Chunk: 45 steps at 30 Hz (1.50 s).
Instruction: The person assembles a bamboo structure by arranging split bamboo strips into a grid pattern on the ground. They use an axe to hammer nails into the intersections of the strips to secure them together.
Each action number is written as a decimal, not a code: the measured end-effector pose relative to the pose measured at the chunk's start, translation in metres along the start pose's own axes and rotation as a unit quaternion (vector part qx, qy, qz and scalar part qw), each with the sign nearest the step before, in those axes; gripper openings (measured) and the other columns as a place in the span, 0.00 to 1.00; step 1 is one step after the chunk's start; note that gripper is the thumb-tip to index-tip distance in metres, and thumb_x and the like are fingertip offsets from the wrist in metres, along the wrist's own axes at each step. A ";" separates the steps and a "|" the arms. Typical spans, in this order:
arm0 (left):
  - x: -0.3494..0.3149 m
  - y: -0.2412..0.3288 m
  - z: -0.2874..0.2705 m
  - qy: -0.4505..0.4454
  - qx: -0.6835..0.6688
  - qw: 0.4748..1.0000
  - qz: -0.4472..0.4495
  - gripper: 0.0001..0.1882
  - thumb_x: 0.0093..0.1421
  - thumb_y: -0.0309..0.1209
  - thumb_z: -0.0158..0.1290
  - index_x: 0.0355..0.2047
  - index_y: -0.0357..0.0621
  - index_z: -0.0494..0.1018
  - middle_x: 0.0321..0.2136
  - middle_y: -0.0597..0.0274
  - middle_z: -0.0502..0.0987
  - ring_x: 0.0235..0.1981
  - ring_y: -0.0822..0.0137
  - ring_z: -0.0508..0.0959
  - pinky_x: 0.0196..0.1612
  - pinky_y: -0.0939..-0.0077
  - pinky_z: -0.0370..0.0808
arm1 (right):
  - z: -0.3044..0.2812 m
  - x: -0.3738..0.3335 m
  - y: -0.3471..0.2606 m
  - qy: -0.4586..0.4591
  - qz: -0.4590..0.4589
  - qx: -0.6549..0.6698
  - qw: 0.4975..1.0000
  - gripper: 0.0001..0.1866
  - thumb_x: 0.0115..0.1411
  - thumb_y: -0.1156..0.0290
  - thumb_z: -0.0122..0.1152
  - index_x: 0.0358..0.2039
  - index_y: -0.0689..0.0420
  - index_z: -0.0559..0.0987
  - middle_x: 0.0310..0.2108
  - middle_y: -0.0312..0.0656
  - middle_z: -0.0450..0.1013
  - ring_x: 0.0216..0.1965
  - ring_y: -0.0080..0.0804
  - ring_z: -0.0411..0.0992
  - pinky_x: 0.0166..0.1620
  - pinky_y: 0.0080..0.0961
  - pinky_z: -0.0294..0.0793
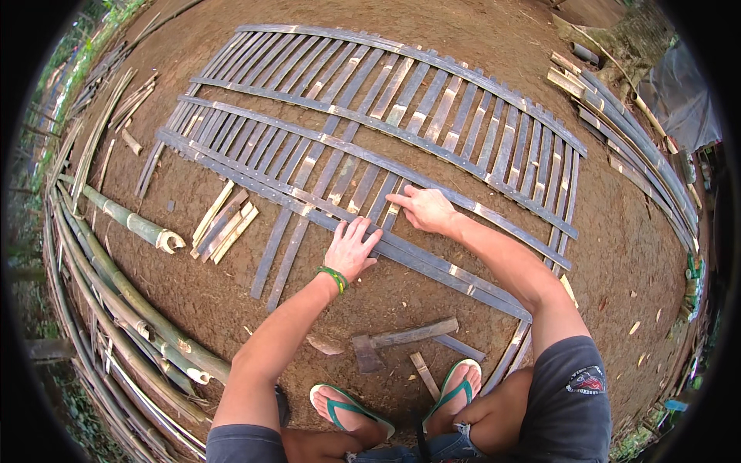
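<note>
A long lattice of dark bamboo strips lies on the ground, split into a far panel [370, 123] and a near panel with a long near rail [455, 272]. My left hand [353, 248], a green and yellow band at its wrist, lies over this rail with fingers spread. To its right, my right hand [424, 208] reaches across the rail. Its index finger is extended, and finger and thumb close about a short upright bamboo slat [393, 218]. The underside of the right hand is hidden. Left of my hands, two loose-ended slats [287, 258] stick out toward me past the rail.
An axe [401, 337] with a wooden handle lies just ahead of my sandalled feet. Short split bamboo pieces [224, 225] are piled at left, beside a thick green bamboo pole [127, 216]. Long poles [154, 324] curve along the left; more bamboo strips [641, 154] lie at right.
</note>
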<state>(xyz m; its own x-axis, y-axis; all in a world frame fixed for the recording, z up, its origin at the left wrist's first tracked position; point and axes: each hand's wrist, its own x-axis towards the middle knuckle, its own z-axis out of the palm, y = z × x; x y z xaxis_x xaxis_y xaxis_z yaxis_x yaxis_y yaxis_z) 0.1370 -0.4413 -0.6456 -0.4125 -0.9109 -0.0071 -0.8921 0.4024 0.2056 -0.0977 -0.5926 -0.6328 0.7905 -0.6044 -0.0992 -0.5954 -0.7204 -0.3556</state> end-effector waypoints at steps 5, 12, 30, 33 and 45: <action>0.003 0.000 0.003 -0.001 0.006 1.000 0.004 0.41 0.53 0.43 0.72 0.66 0.55 0.68 0.66 0.51 0.65 0.71 0.49 0.63 0.71 0.43 0.60 | 0.004 0.003 0.002 -0.040 -0.019 -0.005 0.999 0.23 0.66 0.72 0.55 0.62 0.47 0.79 0.48 0.51 0.74 0.42 0.55 0.81 0.44 0.50 0.81; 0.004 0.000 0.004 -0.002 0.013 1.000 0.004 0.39 0.54 0.42 0.71 0.65 0.55 0.69 0.65 0.51 0.66 0.70 0.49 0.63 0.71 0.43 0.60 | 0.008 0.010 0.007 -0.042 -0.032 -0.021 0.998 0.24 0.65 0.73 0.54 0.62 0.49 0.78 0.51 0.52 0.72 0.45 0.53 0.81 0.45 0.49 0.83; -0.001 0.020 -0.020 -0.054 0.042 0.995 0.071 0.51 0.59 0.48 0.67 0.78 0.55 0.54 0.79 0.52 0.50 0.78 0.51 0.52 0.77 0.41 0.51 | -0.021 -0.102 0.023 -0.214 0.072 0.142 0.964 0.10 0.60 0.61 0.69 0.37 0.53 0.88 0.37 0.47 0.84 0.44 0.50 0.82 0.46 0.46 0.80; -0.011 0.042 -0.020 -0.126 0.004 0.989 0.082 0.54 0.58 0.50 0.67 0.78 0.54 0.52 0.80 0.53 0.47 0.79 0.50 0.49 0.77 0.39 0.48 | -0.008 -0.173 0.055 -0.282 0.118 0.165 0.938 0.15 0.57 0.54 0.75 0.34 0.52 0.90 0.37 0.46 0.86 0.42 0.48 0.83 0.46 0.43 0.80; -0.027 0.045 -0.017 -0.194 0.076 0.976 0.064 0.58 0.59 0.60 0.63 0.80 0.55 0.45 0.81 0.54 0.41 0.80 0.50 0.45 0.77 0.37 0.47 | 0.005 -0.237 0.048 -0.312 0.153 0.177 0.921 0.21 0.65 0.54 0.70 0.46 0.60 0.82 0.41 0.51 0.82 0.47 0.52 0.79 0.49 0.46 0.77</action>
<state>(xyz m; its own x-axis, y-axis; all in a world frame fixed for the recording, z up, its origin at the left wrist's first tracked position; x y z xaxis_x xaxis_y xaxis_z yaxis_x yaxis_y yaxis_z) 0.1107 -0.3999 -0.6196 -0.5349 -0.7615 -0.3660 -0.8336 0.5462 0.0821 -0.3130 -0.4818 -0.6309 0.5877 -0.3676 -0.7207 -0.8073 -0.3256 -0.4923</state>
